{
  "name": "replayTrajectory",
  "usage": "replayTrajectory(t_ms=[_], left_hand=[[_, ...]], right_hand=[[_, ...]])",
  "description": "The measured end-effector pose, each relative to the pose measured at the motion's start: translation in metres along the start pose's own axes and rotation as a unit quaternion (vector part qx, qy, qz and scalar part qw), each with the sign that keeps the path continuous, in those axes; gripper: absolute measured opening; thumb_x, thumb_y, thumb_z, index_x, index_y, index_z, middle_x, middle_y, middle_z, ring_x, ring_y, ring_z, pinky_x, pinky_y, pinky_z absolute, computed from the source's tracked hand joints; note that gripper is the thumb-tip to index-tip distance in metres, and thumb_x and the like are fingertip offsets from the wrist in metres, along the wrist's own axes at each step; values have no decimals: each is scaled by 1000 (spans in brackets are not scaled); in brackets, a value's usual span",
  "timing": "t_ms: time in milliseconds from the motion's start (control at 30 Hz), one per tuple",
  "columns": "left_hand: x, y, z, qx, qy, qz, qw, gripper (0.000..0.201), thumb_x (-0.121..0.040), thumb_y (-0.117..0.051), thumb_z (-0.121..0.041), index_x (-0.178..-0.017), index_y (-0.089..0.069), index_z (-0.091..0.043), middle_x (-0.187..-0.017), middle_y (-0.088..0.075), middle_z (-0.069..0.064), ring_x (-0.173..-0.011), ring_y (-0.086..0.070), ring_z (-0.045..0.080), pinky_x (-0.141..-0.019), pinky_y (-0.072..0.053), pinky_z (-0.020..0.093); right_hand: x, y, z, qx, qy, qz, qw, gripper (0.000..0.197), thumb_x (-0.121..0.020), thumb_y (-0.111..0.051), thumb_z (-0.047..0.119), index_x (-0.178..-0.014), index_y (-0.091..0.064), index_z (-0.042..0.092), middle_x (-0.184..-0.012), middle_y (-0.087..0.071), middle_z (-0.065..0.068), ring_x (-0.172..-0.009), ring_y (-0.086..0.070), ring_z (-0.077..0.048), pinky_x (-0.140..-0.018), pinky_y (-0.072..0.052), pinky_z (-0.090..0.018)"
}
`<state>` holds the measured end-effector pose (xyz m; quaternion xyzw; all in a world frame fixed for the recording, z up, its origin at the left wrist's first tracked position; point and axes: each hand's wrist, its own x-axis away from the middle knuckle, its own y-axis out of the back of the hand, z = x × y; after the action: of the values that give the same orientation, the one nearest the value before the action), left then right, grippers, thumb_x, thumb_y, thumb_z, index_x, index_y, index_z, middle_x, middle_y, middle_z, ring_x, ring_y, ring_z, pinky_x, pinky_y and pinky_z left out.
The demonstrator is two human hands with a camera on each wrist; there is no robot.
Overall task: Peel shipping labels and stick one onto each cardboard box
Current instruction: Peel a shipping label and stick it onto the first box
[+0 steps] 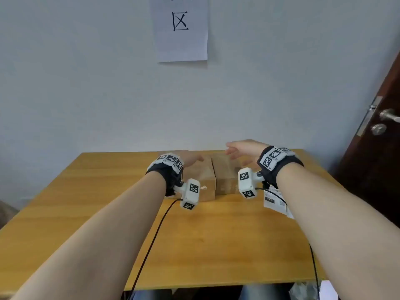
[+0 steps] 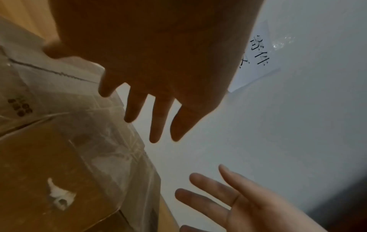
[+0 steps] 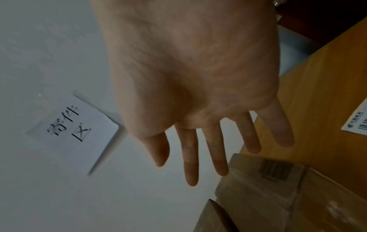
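Both hands empty, fingers straight and spread: left hand (image 1: pixel 190 159) and right hand (image 1: pixel 242 149) above the cardboard boxes (image 1: pixel 218 176).

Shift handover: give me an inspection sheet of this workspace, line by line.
Surface: wooden table, against the wall.
Job's things: two cardboard boxes side by side at the far edge; shipping labels lying on the table, partly under the right forearm.
Clutter: nothing seen.
Grips: left hand and right hand both open, fingers straight, over the boxes, holding nothing.
Cables: black cables run from the wrist cameras off the near edge.
Surroundings: paper sign on the wall; dark door at right.
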<state>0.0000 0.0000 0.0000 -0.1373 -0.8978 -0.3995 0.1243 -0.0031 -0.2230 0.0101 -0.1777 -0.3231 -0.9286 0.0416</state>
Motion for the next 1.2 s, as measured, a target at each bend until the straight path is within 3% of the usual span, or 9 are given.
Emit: replayTrajectory(t_ms=[200, 300, 400, 533, 700, 800, 933, 1100, 1200], left_hand=[[-30, -25, -12, -160, -29, 75, 984, 51, -106, -49, -40, -151, -48, -16, -156, -47, 5, -135, -49, 25, -97, -39, 34], [-40, -37, -22, -192, -37, 26, 980, 50, -105, -55, -36, -145, -53, -6, -149, -53, 14, -133, -52, 30, -97, -42, 37], [-57, -49, -10, -256, 8, -11, 967, 83, -95, -58, -61, -159, -31, -16, -167, -23, 15, -152, -27, 35, -122, -26, 51], [-93, -58, 11, -232, 111, -29, 966, 137, -66, -67, -85, -163, 5, -21, -171, 10, 10, -153, -5, 51, -117, -16, 73], [-104, -38, 32, -203, 95, -27, 974, 134, -58, -74, -82, -163, -15, -23, -168, -2, 7, -154, -10, 45, -118, -24, 66], [-126, -22, 68, -207, 122, -59, 969, 151, -25, -72, -85, -158, -30, -28, -165, -9, 3, -153, -17, 41, -117, -29, 64], [-113, 7, 92, -233, 120, -59, 963, 145, -22, -67, -83, -153, -38, -29, -167, -14, 4, -155, -14, 31, -123, -20, 58], [-86, 40, 108, -238, 135, -61, 960, 106, -65, -80, -69, -154, -41, -27, -167, -15, 6, -153, -23, 31, -123, -26, 54], [-84, 50, 118, -236, 142, -65, 959, 96, -77, -77, -64, -157, -37, -26, -166, -19, 9, -150, -28, 33, -121, -29, 53]], right_hand=[[-39, -16, -18, 128, -33, 59, 989, 54, -109, -29, 56, -139, -63, 27, -163, -40, -1, -152, -31, -32, -123, -21, -50], [-58, -23, -26, 133, -39, 59, 989, 49, -108, -31, 58, -126, -69, 33, -162, -42, -4, -149, -36, -28, -120, -25, -46], [-68, -26, -26, 127, -57, 52, 989, 47, -108, -36, 56, -124, -70, 29, -156, -46, -5, -142, -44, -29, -112, -32, -39], [-74, -26, -18, 175, -47, 48, 982, 48, -107, -41, 55, -128, -72, 25, -152, -53, -2, -139, -47, -27, -114, -35, -41], [-76, -32, -10, 230, -52, 30, 971, 44, -104, -49, 55, -117, -77, 24, -140, -61, -7, -118, -58, -26, -93, -43, -37], [-73, -36, -5, 242, -52, 34, 968, 41, -103, -51, 55, -115, -77, 25, -135, -64, -6, -120, -61, -27, -95, -46, -37], [-67, -45, 3, 242, -44, 37, 969, 32, -102, -55, 53, -101, -75, 28, -127, -67, -1, -115, -63, -24, -100, -49, -39], [-52, -62, 17, 252, -32, 49, 966, 33, -103, -56, 51, -115, -74, 26, -121, -58, 2, -115, -58, -23, -100, -48, -38], [-49, -73, 25, 253, -24, 47, 966, 29, -100, -60, 50, -98, -73, 25, -118, -67, 1, -110, -64, -24, -98, -52, -39]])
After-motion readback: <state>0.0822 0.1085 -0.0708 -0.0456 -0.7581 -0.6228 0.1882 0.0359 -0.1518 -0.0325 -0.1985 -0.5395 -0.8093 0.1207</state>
